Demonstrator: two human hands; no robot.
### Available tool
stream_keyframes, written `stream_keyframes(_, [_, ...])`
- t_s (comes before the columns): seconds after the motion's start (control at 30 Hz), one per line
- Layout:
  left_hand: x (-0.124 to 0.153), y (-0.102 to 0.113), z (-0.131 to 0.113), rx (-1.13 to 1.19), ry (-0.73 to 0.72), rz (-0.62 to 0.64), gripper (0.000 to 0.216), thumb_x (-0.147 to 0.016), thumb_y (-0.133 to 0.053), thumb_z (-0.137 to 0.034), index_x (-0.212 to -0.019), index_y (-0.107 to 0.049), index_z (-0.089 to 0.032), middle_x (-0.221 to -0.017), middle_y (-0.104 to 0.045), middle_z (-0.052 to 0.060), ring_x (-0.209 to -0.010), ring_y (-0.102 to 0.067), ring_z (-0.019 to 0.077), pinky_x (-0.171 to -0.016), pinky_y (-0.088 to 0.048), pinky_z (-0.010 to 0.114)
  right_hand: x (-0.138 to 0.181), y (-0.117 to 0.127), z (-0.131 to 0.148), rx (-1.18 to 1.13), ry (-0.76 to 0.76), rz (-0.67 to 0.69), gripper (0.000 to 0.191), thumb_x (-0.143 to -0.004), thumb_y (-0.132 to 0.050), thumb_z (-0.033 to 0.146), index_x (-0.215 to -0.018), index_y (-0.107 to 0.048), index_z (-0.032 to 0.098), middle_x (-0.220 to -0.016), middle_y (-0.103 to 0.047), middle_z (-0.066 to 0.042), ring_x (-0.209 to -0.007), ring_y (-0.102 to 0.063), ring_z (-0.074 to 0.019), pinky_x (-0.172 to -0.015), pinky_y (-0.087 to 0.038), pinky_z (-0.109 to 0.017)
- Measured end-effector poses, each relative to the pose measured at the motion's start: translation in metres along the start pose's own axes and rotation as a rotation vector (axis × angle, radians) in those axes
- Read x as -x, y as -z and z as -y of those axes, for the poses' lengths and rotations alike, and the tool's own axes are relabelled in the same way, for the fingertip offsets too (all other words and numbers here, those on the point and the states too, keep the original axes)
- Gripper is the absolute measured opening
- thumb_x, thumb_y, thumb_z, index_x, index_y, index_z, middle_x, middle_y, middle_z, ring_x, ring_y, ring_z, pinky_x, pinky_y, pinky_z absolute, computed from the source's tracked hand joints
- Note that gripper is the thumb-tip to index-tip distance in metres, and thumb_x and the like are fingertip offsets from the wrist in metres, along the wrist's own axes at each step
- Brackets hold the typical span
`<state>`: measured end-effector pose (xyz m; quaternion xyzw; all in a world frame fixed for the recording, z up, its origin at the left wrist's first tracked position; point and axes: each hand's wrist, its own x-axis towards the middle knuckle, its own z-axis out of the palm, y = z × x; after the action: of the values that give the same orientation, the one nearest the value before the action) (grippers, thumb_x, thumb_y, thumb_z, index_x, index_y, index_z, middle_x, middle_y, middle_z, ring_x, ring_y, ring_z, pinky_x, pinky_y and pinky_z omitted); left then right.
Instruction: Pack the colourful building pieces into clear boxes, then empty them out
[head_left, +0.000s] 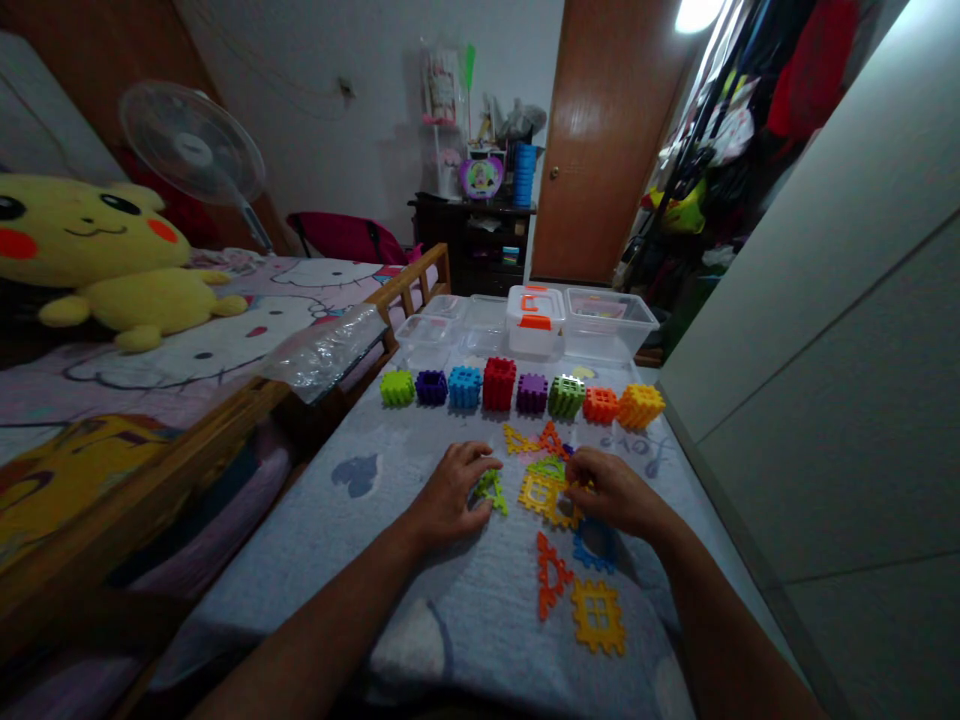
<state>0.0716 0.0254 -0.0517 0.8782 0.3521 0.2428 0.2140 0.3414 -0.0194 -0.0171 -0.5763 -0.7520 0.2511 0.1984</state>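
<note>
On a grey cloth-covered surface (420, 600), my left hand (454, 490) pinches a green triangular puzzle piece (491, 490). My right hand (611, 490) rests with curled fingers on a yellow square lattice piece (544, 497), next to a green piece (547, 467). Orange and yellow triangle pieces (536, 438) lie just beyond. Nearer me lie an orange triangle (553, 577), a blue square piece (592, 548) and a yellow square piece (598, 615). A row of several assembled colourful cubes (499, 385) stands behind.
Clear plastic containers (611, 320) and a white box with orange clasps (534, 320) stand past the cubes. A bed with a wooden rail (225, 440) and a yellow plush toy (97, 250) is at left. A pale wall (825, 350) runs along the right.
</note>
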Motion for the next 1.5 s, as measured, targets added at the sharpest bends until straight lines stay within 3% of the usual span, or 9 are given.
stream_keyframes(0.13, [0.001, 0.003, -0.017, -0.01, -0.047, -0.056, 0.042, -0.073, -0.057, -0.013, -0.115, -0.06, -0.018, -0.122, -0.056, 0.011, -0.115, -0.049, 0.0265, -0.1, -0.041, 0.044, -0.003, 0.002, -0.012, -0.126, -0.122, -0.187, 0.01, -0.079, -0.056, 0.028, -0.074, -0.053, 0.021, -0.061, -0.049, 0.004, -0.055, -0.045, -0.0116, -0.052, -0.034, -0.024])
stream_keyframes(0.3, [-0.002, -0.006, -0.061, 0.02, -0.205, 0.123, 0.027, -0.082, -0.055, -0.016, -0.107, -0.062, -0.019, -0.104, -0.066, 0.007, -0.099, -0.057, 0.0221, -0.093, -0.045, 0.039, -0.007, 0.0, -0.02, -0.041, -0.084, -0.424, 0.01, -0.08, -0.057, 0.028, -0.074, -0.054, 0.02, -0.073, -0.053, 0.0, -0.063, -0.049, -0.0136, -0.059, -0.04, -0.026])
stream_keyframes(0.43, [-0.005, -0.018, -0.081, -0.026, -0.254, 0.22, 0.017, -0.084, -0.058, -0.02, -0.099, -0.063, -0.02, -0.099, -0.067, 0.006, -0.096, -0.057, 0.0221, -0.089, -0.045, 0.037, -0.007, -0.005, -0.02, 0.044, 0.051, -0.27, 0.005, -0.079, -0.058, 0.02, -0.075, -0.055, 0.019, -0.082, -0.054, -0.002, -0.073, -0.053, -0.0152, -0.068, -0.043, -0.028])
stream_keyframes(0.53, [-0.006, -0.021, -0.075, -0.057, -0.187, 0.187, 0.017, -0.082, -0.058, -0.018, -0.098, -0.063, -0.02, -0.1, -0.066, 0.007, -0.097, -0.057, 0.0226, -0.088, -0.046, 0.038, -0.005, -0.006, -0.021, 0.062, 0.091, -0.172, 0.004, -0.078, -0.057, 0.016, -0.079, -0.057, 0.02, -0.083, -0.054, -0.002, -0.076, -0.054, -0.0159, -0.072, -0.044, -0.029])
stream_keyframes(0.67, [-0.009, -0.016, -0.064, -0.071, -0.09, 0.107, 0.017, -0.085, -0.054, -0.015, -0.098, -0.063, -0.019, -0.098, -0.066, 0.007, -0.095, -0.057, 0.0222, -0.089, -0.046, 0.039, -0.006, -0.008, -0.025, 0.117, 0.094, -0.223, 0.02, -0.074, -0.062, 0.017, -0.094, -0.06, 0.02, -0.098, -0.061, -0.007, -0.094, -0.055, -0.0224, -0.086, -0.044, -0.037])
stream_keyframes(0.8, [-0.014, -0.018, -0.076, -0.094, -0.138, 0.213, 0.012, -0.085, -0.057, -0.018, -0.093, -0.064, -0.019, -0.095, -0.067, 0.006, -0.092, -0.058, 0.0216, -0.086, -0.047, 0.037, -0.009, -0.016, -0.029, 0.145, 0.068, -0.232, 0.039, -0.073, -0.065, 0.018, -0.112, -0.06, 0.018, -0.115, -0.063, -0.011, -0.109, -0.052, -0.0273, -0.096, -0.04, -0.043])
stream_keyframes(1.07, [-0.032, -0.047, -0.112, -0.218, -0.218, 0.376, 0.022, -0.077, -0.069, -0.034, -0.09, -0.063, -0.017, -0.099, -0.066, 0.011, -0.098, -0.056, 0.0286, -0.087, -0.049, 0.044, -0.012, -0.018, -0.047, -0.004, 0.013, -0.382, 0.044, -0.075, -0.065, 0.024, -0.118, -0.058, 0.019, -0.117, -0.061, -0.011, -0.11, -0.056, -0.0259, -0.099, -0.042, -0.045])
stream_keyframes(1.37, [-0.041, -0.056, -0.104, -0.282, -0.342, 0.367, 0.009, -0.083, -0.059, -0.02, -0.079, -0.066, -0.016, -0.08, -0.068, 0.008, -0.078, -0.063, 0.0241, -0.073, -0.051, 0.037, -0.012, -0.015, -0.045, -0.036, -0.028, -0.356, 0.045, -0.077, -0.065, 0.029, -0.12, -0.057, 0.018, -0.118, -0.061, -0.012, -0.11, -0.058, -0.0253, -0.097, -0.046, -0.043])
stream_keyframes(1.5, [-0.041, -0.052, -0.097, -0.292, -0.402, 0.277, 0.012, -0.086, -0.055, -0.016, -0.083, -0.066, -0.017, -0.076, -0.068, 0.007, -0.073, -0.065, 0.0217, -0.071, -0.051, 0.035, -0.011, -0.015, -0.046, -0.033, -0.01, -0.361, 0.048, -0.076, -0.064, 0.027, -0.122, -0.056, 0.017, -0.117, -0.061, -0.012, -0.11, -0.057, -0.026, -0.099, -0.045, -0.044])
